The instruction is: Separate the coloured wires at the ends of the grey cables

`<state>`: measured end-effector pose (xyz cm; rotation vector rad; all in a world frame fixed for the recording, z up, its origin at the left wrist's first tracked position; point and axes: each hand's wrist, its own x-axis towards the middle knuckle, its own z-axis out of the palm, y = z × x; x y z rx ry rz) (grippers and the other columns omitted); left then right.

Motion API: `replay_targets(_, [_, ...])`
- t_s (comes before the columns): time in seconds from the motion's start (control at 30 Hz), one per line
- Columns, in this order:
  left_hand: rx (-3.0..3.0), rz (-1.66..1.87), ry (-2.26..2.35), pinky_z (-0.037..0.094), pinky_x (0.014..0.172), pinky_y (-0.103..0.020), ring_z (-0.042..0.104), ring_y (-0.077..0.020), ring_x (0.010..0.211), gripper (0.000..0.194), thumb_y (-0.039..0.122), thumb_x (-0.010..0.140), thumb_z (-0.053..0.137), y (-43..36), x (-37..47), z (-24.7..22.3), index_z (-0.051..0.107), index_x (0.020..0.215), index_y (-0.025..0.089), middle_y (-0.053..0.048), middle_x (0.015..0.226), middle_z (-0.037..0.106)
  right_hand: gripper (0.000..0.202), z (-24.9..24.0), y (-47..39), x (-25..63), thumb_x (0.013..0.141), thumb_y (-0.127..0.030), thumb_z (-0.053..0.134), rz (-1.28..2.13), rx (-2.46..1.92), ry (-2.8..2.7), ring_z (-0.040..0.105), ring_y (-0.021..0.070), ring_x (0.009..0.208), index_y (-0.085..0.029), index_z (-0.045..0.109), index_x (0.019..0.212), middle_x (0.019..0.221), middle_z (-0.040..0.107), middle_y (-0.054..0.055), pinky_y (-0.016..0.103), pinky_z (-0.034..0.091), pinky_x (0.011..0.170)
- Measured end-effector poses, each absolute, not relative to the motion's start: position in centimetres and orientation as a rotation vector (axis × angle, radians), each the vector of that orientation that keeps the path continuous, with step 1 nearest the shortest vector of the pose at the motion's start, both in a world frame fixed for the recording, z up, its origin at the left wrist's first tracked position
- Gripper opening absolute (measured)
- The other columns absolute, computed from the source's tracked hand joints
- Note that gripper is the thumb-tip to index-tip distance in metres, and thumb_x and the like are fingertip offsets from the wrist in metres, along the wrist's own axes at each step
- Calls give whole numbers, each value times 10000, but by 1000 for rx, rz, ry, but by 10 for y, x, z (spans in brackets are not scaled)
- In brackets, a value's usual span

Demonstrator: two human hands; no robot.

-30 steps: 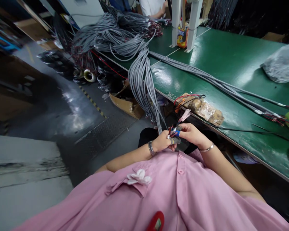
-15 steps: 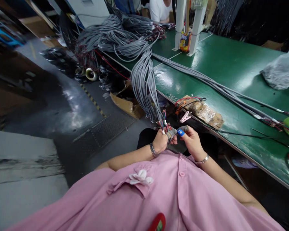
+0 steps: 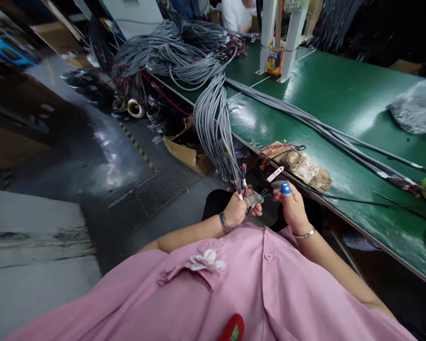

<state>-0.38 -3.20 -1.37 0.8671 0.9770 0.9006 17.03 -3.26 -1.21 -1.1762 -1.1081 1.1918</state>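
Observation:
My left hand (image 3: 235, 209) is closed around the ends of several grey cables (image 3: 216, 124), close to my lap. Thin coloured wires (image 3: 244, 182) fan out above and beside its fingers, which wear grey finger covers. To the right, a small gap away, is my right hand (image 3: 293, 206), its thumb in a blue cover (image 3: 286, 188) pressed towards a grey-covered forefinger. Whether anything sits in that pinch is too small to tell. Just above it, at the table edge, hangs a pale pink clip (image 3: 275, 174).
A large heap of grey cables (image 3: 156, 52) lies over the far left of the green table (image 3: 326, 94). A taped block (image 3: 305, 169) rests on the near edge. An open cardboard box (image 3: 186, 154) stands on the floor. Across the table is a person in white (image 3: 234, 16).
My right hand has moved right, away from my left hand, and coloured wire tips now show between them. The pink clip has turned. My left hand stays around the cables.

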Motion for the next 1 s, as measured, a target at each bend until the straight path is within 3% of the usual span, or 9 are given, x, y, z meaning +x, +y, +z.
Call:
replay_targets(0.13, [842, 898, 958, 446, 440, -213, 658, -165, 510, 434, 531, 683, 743, -31, -3, -16, 670, 740, 108, -77, 615, 689, 348, -10, -40, 164, 787, -523, 683, 1331, -1112, -1204, 526, 147, 647, -225, 642, 962, 813, 628, 27, 295, 468, 612])
replay_targets(0.27, [870, 863, 919, 474, 468, -232, 660, -169, 520, 435, 535, 697, 731, -29, -4, -16, 662, 712, 106, -95, 632, 703, 303, 5, -39, 152, 787, -520, 687, 1372, -1095, -1221, 518, 160, 586, -229, 609, 762, 639, 590, 10, 318, 463, 581])
replay_targets(0.4, [1056, 760, 892, 508, 517, -246, 660, -164, 535, 424, 515, 712, 737, -28, -9, -16, 668, 684, 97, -101, 625, 702, 335, 13, -33, 147, 767, -525, 703, 1450, -1096, -1228, 486, 141, 516, -220, 580, 705, 565, 561, -8, 301, 430, 525])
replay_targets(0.57, [1099, 771, 899, 491, 499, -229, 660, -158, 534, 428, 522, 738, 715, -31, -13, -20, 668, 679, 100, -96, 627, 700, 314, 4, -25, 147, 757, -484, 727, 1514, -1127, -1205, 471, 119, 505, -198, 603, 716, 568, 574, -15, 269, 390, 503])
replay_targets(0.8, [924, 893, 917, 465, 468, -223, 663, -163, 519, 449, 553, 725, 705, -31, -7, -24, 671, 714, 105, -95, 631, 703, 297, -1, -24, 149, 749, -481, 738, 1536, -1087, -1176, 514, 134, 553, -204, 639, 787, 632, 615, 0, 284, 429, 546])
replay_targets(1.0, [909, 909, 949, 470, 469, -228, 664, -166, 518, 447, 550, 716, 711, -32, -6, -25, 657, 670, 109, -98, 632, 704, 287, 4, -27, 142, 761, -471, 725, 1511, -1105, -1139, 500, 125, 498, -212, 604, 731, 560, 576, -22, 283, 420, 519])
